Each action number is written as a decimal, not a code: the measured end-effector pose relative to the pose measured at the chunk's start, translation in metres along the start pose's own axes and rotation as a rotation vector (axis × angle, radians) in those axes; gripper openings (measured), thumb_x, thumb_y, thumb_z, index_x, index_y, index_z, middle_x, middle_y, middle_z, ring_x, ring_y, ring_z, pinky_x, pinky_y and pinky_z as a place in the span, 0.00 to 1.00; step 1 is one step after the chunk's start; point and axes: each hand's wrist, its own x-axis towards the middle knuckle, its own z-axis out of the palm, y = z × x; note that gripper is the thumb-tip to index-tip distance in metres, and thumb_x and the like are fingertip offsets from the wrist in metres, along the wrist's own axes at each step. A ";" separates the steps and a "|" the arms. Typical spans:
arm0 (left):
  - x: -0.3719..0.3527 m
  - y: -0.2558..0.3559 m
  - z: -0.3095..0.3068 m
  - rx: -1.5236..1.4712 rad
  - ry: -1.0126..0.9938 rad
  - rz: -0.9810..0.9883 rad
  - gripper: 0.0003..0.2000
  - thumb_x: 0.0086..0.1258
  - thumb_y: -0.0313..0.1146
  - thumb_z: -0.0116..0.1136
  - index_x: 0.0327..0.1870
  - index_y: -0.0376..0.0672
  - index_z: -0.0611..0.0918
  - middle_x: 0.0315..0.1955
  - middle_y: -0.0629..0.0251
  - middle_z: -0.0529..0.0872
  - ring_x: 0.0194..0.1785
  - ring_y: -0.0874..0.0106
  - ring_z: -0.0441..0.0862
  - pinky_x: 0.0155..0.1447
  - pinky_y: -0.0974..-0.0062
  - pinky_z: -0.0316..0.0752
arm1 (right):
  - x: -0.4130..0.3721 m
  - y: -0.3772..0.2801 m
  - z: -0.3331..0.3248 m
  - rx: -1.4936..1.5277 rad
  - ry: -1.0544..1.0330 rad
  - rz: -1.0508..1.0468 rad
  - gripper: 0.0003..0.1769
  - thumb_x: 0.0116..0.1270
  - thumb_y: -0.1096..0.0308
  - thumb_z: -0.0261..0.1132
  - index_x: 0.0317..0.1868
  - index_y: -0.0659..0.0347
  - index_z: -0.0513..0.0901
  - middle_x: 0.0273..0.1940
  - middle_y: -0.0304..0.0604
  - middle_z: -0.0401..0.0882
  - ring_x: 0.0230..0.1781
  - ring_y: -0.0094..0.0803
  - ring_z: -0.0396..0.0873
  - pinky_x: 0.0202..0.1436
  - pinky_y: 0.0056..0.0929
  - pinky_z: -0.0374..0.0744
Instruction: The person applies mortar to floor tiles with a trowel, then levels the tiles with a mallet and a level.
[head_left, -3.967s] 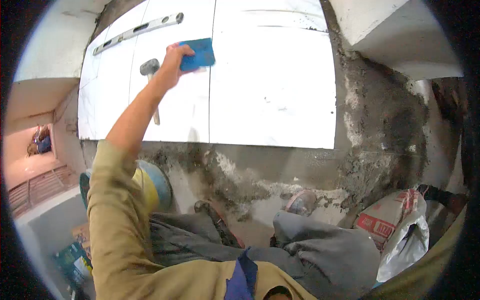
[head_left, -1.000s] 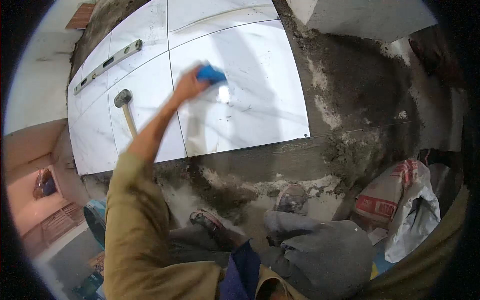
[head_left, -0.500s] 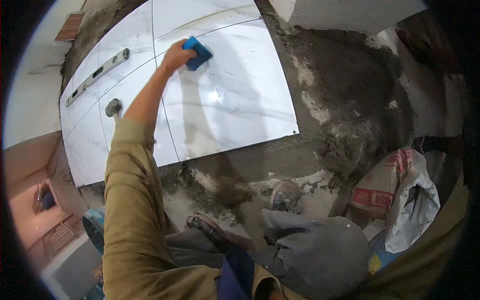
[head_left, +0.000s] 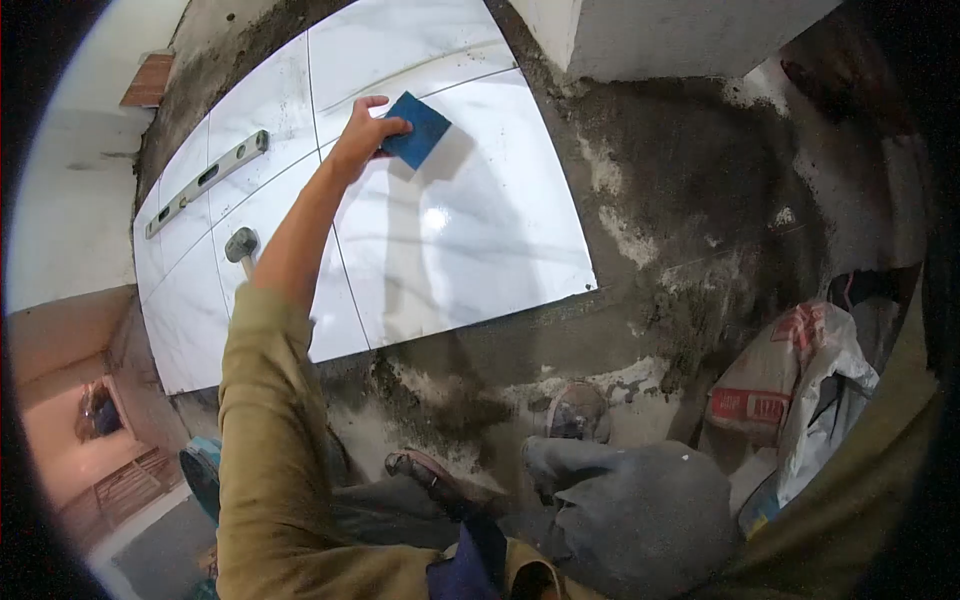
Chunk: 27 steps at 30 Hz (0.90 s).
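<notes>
Head view: my left hand (head_left: 362, 138) grasps the blue pad (head_left: 420, 132) by its left edge, thumb (head_left: 397, 126) on its upper face. The pad juts right from my fingers, above the white tiles (head_left: 480, 200). Left of my forearm (head_left: 300, 235) lie the mallet (head_left: 241, 245) and spirit level (head_left: 208, 180). My right hand is out of sight; its grip I can't tell.

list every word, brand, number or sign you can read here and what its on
No text reads clearly.
Red label on the sack: pale lettering, too blurred to quote.
Spirit level: any markings are too small to read.
Blue pad: no lettering visible.
</notes>
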 end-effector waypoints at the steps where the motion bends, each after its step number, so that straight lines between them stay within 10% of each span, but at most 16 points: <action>1: 0.035 -0.013 -0.006 0.058 -0.023 0.075 0.32 0.60 0.36 0.69 0.64 0.41 0.67 0.44 0.54 0.84 0.48 0.66 0.83 0.55 0.61 0.78 | 0.001 0.004 -0.004 -0.011 0.005 0.001 0.11 0.67 0.64 0.56 0.37 0.62 0.81 0.38 0.51 0.82 0.42 0.48 0.80 0.56 0.49 0.74; 3: 0.067 -0.021 0.000 0.109 -0.065 0.144 0.31 0.60 0.42 0.70 0.62 0.39 0.72 0.45 0.53 0.84 0.50 0.63 0.83 0.57 0.60 0.77 | -0.004 0.009 -0.010 -0.023 -0.006 -0.005 0.11 0.67 0.64 0.56 0.37 0.62 0.81 0.38 0.51 0.82 0.42 0.48 0.80 0.56 0.49 0.74; 6: 0.055 -0.009 0.024 1.120 0.194 0.423 0.42 0.53 0.70 0.64 0.56 0.37 0.83 0.52 0.41 0.81 0.61 0.48 0.74 0.62 0.58 0.73 | -0.020 0.007 -0.010 -0.013 -0.053 -0.031 0.11 0.67 0.64 0.56 0.37 0.62 0.81 0.37 0.51 0.82 0.42 0.48 0.80 0.56 0.49 0.74; 11: -0.002 -0.062 0.095 0.926 0.054 0.686 0.22 0.59 0.47 0.68 0.39 0.33 0.84 0.40 0.45 0.80 0.46 0.50 0.75 0.50 0.54 0.74 | -0.046 -0.004 -0.010 0.021 -0.095 -0.028 0.11 0.67 0.64 0.57 0.37 0.62 0.81 0.37 0.51 0.82 0.42 0.48 0.80 0.56 0.48 0.74; 16: -0.193 -0.109 0.179 0.663 -0.567 0.848 0.24 0.63 0.29 0.61 0.63 0.41 0.77 0.48 0.49 0.79 0.57 0.55 0.76 0.64 0.60 0.73 | -0.052 0.020 -0.026 -0.031 -0.072 -0.003 0.11 0.67 0.64 0.57 0.36 0.62 0.81 0.37 0.51 0.82 0.42 0.48 0.80 0.56 0.48 0.74; 18: -0.187 -0.086 0.167 0.444 -0.495 0.762 0.20 0.63 0.25 0.63 0.58 0.37 0.79 0.47 0.50 0.80 0.52 0.57 0.78 0.57 0.63 0.76 | -0.053 0.026 -0.026 -0.048 -0.057 0.003 0.11 0.67 0.64 0.57 0.36 0.62 0.81 0.37 0.51 0.82 0.42 0.48 0.80 0.56 0.48 0.74; 19: -0.157 -0.095 0.160 -0.116 -0.379 0.078 0.15 0.62 0.23 0.64 0.51 0.36 0.80 0.43 0.53 0.81 0.45 0.58 0.79 0.48 0.65 0.75 | -0.058 0.025 -0.026 -0.049 -0.062 0.008 0.11 0.67 0.64 0.57 0.36 0.62 0.81 0.37 0.51 0.82 0.42 0.48 0.80 0.56 0.48 0.74; 20: -0.069 -0.145 0.144 -0.434 -0.292 0.388 0.08 0.66 0.27 0.63 0.42 0.36 0.80 0.37 0.53 0.82 0.36 0.62 0.78 0.41 0.65 0.73 | -0.061 0.022 -0.026 -0.045 -0.067 0.009 0.11 0.67 0.64 0.57 0.36 0.62 0.81 0.37 0.51 0.82 0.42 0.48 0.80 0.56 0.48 0.74; 21: -0.070 -0.045 0.123 0.284 0.093 0.621 0.10 0.67 0.33 0.62 0.35 0.33 0.81 0.28 0.52 0.81 0.32 0.62 0.78 0.39 0.65 0.73 | -0.062 0.021 -0.023 -0.040 -0.068 0.008 0.11 0.67 0.64 0.57 0.36 0.62 0.81 0.37 0.51 0.82 0.42 0.48 0.80 0.56 0.48 0.74; 23: 0.013 0.003 0.086 0.402 0.199 0.458 0.20 0.69 0.42 0.58 0.25 0.31 0.82 0.24 0.45 0.81 0.35 0.56 0.82 0.40 0.60 0.73 | -0.056 0.022 -0.024 -0.042 -0.053 0.005 0.11 0.67 0.64 0.57 0.36 0.62 0.81 0.37 0.51 0.82 0.42 0.48 0.80 0.56 0.48 0.74; 27: 0.097 -0.045 0.059 0.940 0.679 0.218 0.22 0.70 0.48 0.51 0.35 0.34 0.85 0.37 0.46 0.85 0.43 0.51 0.84 0.46 0.54 0.76 | -0.046 0.026 -0.022 -0.049 -0.028 -0.001 0.10 0.66 0.64 0.57 0.36 0.62 0.81 0.37 0.51 0.82 0.42 0.48 0.80 0.56 0.48 0.74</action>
